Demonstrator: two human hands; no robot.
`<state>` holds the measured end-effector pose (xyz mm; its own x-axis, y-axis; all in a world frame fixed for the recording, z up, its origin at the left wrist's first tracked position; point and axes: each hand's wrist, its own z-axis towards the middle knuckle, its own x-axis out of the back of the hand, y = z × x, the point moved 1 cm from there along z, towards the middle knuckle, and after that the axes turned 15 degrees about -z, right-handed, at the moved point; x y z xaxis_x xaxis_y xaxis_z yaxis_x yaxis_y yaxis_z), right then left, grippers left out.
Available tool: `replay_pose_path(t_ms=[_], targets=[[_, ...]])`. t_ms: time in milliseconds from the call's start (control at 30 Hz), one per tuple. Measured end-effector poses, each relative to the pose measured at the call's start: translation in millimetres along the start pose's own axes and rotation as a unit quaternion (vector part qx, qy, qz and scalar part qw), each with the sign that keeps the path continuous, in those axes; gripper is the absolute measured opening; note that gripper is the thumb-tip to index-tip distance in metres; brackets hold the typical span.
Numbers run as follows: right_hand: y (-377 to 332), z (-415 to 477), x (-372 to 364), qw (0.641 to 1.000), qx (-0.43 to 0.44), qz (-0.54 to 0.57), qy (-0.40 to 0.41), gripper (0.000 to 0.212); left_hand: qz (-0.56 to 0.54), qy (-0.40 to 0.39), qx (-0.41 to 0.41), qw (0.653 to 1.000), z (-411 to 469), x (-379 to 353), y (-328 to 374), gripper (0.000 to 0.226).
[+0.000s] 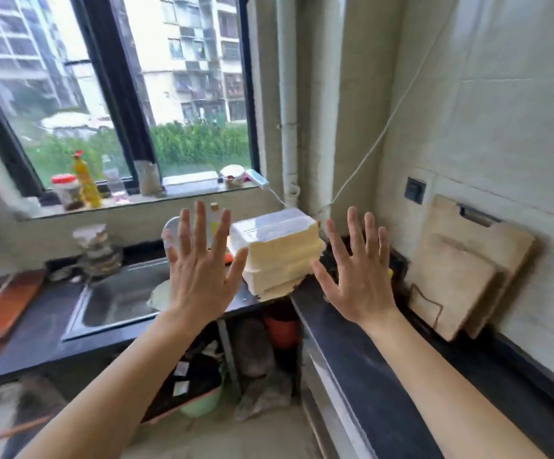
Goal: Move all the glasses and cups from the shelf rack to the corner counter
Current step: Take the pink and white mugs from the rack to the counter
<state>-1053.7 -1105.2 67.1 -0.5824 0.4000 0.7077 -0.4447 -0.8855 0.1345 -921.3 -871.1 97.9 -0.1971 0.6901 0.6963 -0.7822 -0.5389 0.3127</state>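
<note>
My left hand (pixel 199 270) and my right hand (pixel 355 276) are both raised in front of me, backs toward the camera, fingers spread, holding nothing. Between and behind them lies the dark corner counter (pixel 345 332), with a stack of white foam boxes (pixel 279 250) in the corner. No shelf rack, glass or cup can be made out clearly; a pale round object (pixel 171 226) is partly hidden behind my left hand.
A steel sink (pixel 116 299) is set in the counter at left. Wooden cutting boards (pixel 461 276) lean on the right tiled wall. Bottles and jars (pixel 83 187) stand on the windowsill. Buckets and bags (pixel 269 336) sit under the counter.
</note>
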Motion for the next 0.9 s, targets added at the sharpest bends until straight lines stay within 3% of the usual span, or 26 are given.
replay_pose_path(t_ms=[200,467,733,900], targets=[[-217,90,-23,0.992,0.097,0.071,0.026,0.071,0.078,0.039,0.081,0.993,-16,115,-181,0.074],[-438,159,-31,0.961,0.216,0.166,0.046,0.075,0.155,0.092,0.194,0.964,-54,219,-337,0.074],[-641,204,-76,0.915,0.297,0.267,0.047,0.076,0.243,0.100,0.284,0.922,-91,274,-484,0.073],[-747,255,-132,0.903,0.307,0.298,0.034,0.077,0.255,0.085,0.339,0.902,-52,287,-600,0.074]])
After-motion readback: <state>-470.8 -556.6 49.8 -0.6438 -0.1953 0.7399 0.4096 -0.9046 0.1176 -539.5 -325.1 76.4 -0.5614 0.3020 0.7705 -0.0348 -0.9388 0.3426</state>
